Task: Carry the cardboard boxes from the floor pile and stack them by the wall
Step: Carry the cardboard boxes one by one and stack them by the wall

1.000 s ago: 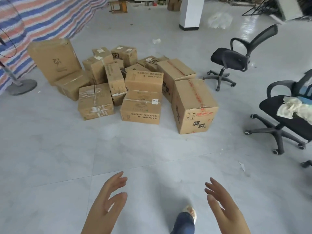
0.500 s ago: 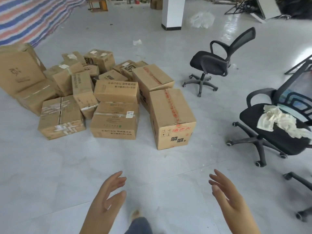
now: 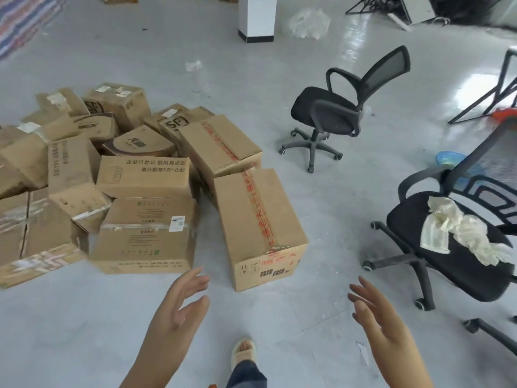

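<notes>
A pile of brown cardboard boxes (image 3: 84, 175) lies on the grey tiled floor at the left and centre. The nearest one is a tall box with red tape (image 3: 257, 225), standing just ahead of me. A flat box with a white label (image 3: 145, 233) lies to its left. My left hand (image 3: 179, 312) is raised in front of me, fingers relaxed and empty, short of the red-taped box. My right hand (image 3: 383, 326) is also raised with straight fingers, empty, to the right of that box.
A black office chair with a pale cloth on its seat (image 3: 458, 247) stands close on the right. Another black chair (image 3: 335, 113) stands behind the boxes. A white pillar (image 3: 256, 18) rises at the back. My sandalled foot (image 3: 243, 354) is on the floor below.
I have walked closer to the pile, so the boxes and chairs appear larger and nearer. Both hands stay raised and empty, now close to the red-taped box.
</notes>
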`<state>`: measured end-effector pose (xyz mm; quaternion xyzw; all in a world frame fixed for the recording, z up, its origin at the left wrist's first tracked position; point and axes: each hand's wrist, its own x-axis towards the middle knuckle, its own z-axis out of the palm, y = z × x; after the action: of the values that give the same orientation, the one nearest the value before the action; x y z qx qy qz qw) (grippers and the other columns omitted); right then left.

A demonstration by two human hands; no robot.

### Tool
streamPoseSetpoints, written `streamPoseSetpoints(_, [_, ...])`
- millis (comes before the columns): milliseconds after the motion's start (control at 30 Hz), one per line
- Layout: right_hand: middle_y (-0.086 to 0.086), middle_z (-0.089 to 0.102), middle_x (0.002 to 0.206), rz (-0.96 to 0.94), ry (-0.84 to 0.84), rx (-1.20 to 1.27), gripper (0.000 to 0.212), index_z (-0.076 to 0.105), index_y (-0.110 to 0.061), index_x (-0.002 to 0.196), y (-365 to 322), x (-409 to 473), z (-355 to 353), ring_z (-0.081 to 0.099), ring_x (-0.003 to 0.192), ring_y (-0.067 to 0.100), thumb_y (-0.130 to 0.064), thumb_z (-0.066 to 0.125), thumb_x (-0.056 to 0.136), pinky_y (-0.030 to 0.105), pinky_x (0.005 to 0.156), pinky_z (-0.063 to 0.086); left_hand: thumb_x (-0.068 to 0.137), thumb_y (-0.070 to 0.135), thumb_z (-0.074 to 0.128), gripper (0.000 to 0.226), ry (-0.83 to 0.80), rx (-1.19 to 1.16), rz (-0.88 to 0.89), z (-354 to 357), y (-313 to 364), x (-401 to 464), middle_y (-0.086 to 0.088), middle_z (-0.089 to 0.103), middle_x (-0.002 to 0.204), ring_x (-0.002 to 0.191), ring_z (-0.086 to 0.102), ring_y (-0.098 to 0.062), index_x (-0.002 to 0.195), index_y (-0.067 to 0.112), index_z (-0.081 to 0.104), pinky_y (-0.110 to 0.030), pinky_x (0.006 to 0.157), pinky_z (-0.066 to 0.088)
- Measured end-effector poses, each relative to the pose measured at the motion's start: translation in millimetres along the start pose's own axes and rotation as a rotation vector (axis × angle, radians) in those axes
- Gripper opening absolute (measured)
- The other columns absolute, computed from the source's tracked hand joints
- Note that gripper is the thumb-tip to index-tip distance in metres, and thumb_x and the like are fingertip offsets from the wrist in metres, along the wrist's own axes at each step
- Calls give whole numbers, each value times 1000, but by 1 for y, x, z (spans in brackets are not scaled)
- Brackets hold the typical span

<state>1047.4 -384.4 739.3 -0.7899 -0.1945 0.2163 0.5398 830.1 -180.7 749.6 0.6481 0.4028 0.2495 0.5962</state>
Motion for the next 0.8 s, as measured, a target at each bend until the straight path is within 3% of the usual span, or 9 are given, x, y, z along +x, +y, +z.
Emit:
streamPoseSetpoints(167, [-16, 62, 119, 34, -81, -43, 38, 51, -31, 127, -11, 87, 8, 59, 110, -1, -14, 54, 93, 17, 82, 47, 91, 5, 55, 38, 2, 25, -55, 15, 12, 79, 5, 67, 111, 108, 56, 7, 120, 30, 55, 1, 76, 41])
streamPoseSetpoints(333, [-13, 62, 117, 138, -207, -107, 37, 51, -28, 127, 9, 175, 10, 59, 109, 0, -14, 55, 93, 15, 81, 45, 91, 7, 56, 38, 65, 42, -186, 37, -10, 131, 9, 67, 110, 108, 57, 7, 118, 34, 55, -8, 77, 43])
streamPoseSetpoints(467, [-12, 65, 114, 237, -315, -185, 33, 55, -31, 119, 52, 260, 22, 62, 108, 7, -13, 57, 91, 20, 83, 49, 89, -1, 57, 40, 167, 75, -328, 67, -59, 184, 0, 67, 110, 102, 61, 0, 111, 33, 57, -2, 75, 45])
streamPoseSetpoints(533, [-8, 65, 115, 306, -413, -258, 32, 56, -25, 123, 82, 311, 33, 62, 109, 15, -14, 56, 93, 35, 93, 50, 92, 6, 56, 34, 240, 26, -446, 87, -90, 215, 2, 66, 111, 108, 60, -12, 109, 35, 57, -10, 84, 47])
streamPoseSetpoints(633, [-2, 66, 117, 382, -496, -338, 24, 58, -25, 119, 122, 388, 61, 61, 109, 19, -18, 54, 96, 46, 102, 45, 96, 20, 53, 22, 343, -81, -603, 114, -141, 264, 1, 64, 112, 110, 58, -16, 112, 34, 57, -39, 101, 44])
streamPoseSetpoints(733, [-10, 67, 114, 367, -535, -328, 20, 60, -39, 109, 173, 461, 101, 62, 108, 12, -25, 51, 97, 42, 100, 47, 96, 25, 53, 20, 450, -122, -669, 137, -207, 320, 3, 62, 111, 108, 58, -15, 114, 35, 56, -38, 100, 44])
streamPoseSetpoints(800, [-13, 61, 125, 339, -490, -344, 24, 58, -39, 118, 219, 490, 125, 57, 112, 6, -30, 50, 97, 33, 100, 42, 96, 28, 53, 28, 525, -107, -736, 151, -258, 349, 8, 56, 118, 111, 53, -14, 123, 34, 52, -30, 93, 41])
